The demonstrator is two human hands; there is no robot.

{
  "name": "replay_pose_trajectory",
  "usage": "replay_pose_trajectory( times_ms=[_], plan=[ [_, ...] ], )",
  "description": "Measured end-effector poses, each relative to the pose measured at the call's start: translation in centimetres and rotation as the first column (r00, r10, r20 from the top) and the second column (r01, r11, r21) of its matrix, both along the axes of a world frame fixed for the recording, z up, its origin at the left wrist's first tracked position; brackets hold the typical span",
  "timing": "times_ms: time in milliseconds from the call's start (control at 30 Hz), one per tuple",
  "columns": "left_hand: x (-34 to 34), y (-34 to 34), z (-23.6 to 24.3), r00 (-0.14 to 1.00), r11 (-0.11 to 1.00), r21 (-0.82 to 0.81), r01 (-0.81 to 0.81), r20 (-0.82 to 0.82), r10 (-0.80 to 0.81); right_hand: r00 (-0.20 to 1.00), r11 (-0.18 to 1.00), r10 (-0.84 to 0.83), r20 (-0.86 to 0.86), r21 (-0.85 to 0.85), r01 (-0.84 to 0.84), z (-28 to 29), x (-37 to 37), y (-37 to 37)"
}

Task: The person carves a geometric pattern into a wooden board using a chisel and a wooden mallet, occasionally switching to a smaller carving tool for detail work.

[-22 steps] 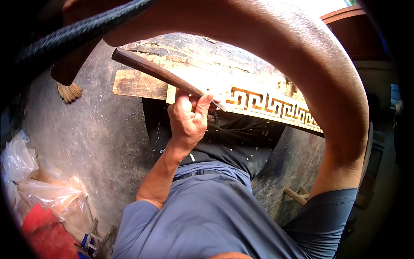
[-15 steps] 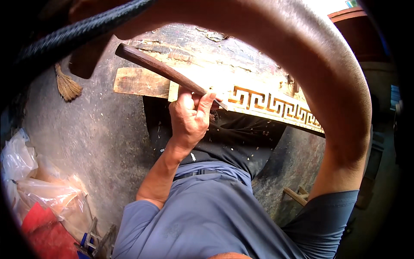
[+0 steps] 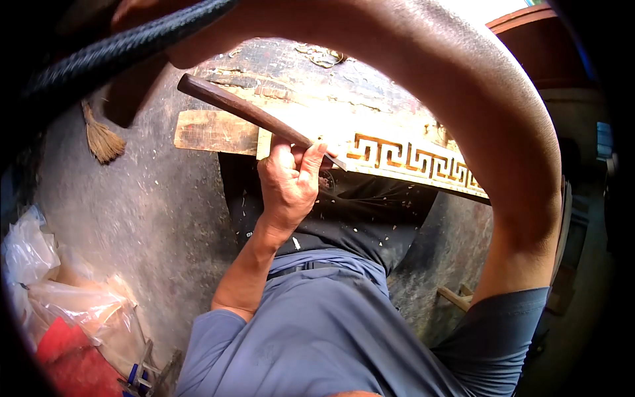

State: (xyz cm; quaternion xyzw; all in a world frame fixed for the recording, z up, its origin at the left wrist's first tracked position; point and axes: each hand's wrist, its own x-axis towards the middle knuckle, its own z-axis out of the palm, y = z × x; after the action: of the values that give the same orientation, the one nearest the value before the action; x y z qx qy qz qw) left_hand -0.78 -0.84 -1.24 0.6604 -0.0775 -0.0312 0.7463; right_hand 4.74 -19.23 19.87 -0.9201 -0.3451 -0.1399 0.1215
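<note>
My left hand (image 3: pixel 289 184) is closed around the lower part of a chisel with a long dark wooden handle (image 3: pixel 231 104). The chisel slants down to the right, its metal tip at the near left end of a pale wooden board (image 3: pixel 423 173) carved with an angular key pattern. Bent over the top of the view, my right arm leads to my right hand (image 3: pixel 188 53) at the upper left, partly behind a black braided cord. From that hand juts a dark brown wooden piece (image 3: pixel 135 92), blurred, held apart from the chisel's butt; the fingers are mostly hidden.
Beneath the board lies a worn workbench (image 3: pixel 264 59) strewn with chips, and a plain wooden plank (image 3: pixel 215 130) sticks out left. A straw brush (image 3: pixel 102 139) is at left. Clear plastic bags (image 3: pixel 73 298) and a red sheet (image 3: pixel 76 360) lie lower left; a wooden stool (image 3: pixel 455 298) stands right.
My right forearm has shifted slightly left and down, and the dark wooden piece has moved a little. My left hand and the chisel stay nearly where they were at the board's end.
</note>
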Motion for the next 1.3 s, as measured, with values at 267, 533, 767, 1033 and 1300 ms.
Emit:
replay_pose_trajectory(
  times_ms=[267,533,767,1033,1300],
  plan=[
    [0.2,-0.1,-0.4,0.999,1.0,-0.025,-0.005,0.047,0.006,1.0,1.0,-0.006,0.029,0.007,0.006,0.4,0.1,-0.1],
    [0.1,0.1,0.3,0.993,0.987,0.132,-0.092,0.09,0.081,0.999,0.999,0.0,0.044,0.035,-0.002,0.2,0.6,0.0],
    [0.0,0.1,0.9,0.988,0.975,0.207,-0.086,0.147,0.056,0.998,0.999,0.0,0.058,0.049,-0.003,0.4,0.7,-0.1],
    [0.1,-0.7,-0.1,0.993,0.993,0.082,-0.082,0.096,0.074,0.996,0.997,0.007,0.087,0.073,-0.013,0.4,1.7,-0.2],
    [0.0,-0.3,0.0,0.987,0.992,0.11,-0.054,0.154,0.037,0.993,0.993,0.03,0.115,0.106,-0.042,-0.1,2.5,-0.2]
  ],
)
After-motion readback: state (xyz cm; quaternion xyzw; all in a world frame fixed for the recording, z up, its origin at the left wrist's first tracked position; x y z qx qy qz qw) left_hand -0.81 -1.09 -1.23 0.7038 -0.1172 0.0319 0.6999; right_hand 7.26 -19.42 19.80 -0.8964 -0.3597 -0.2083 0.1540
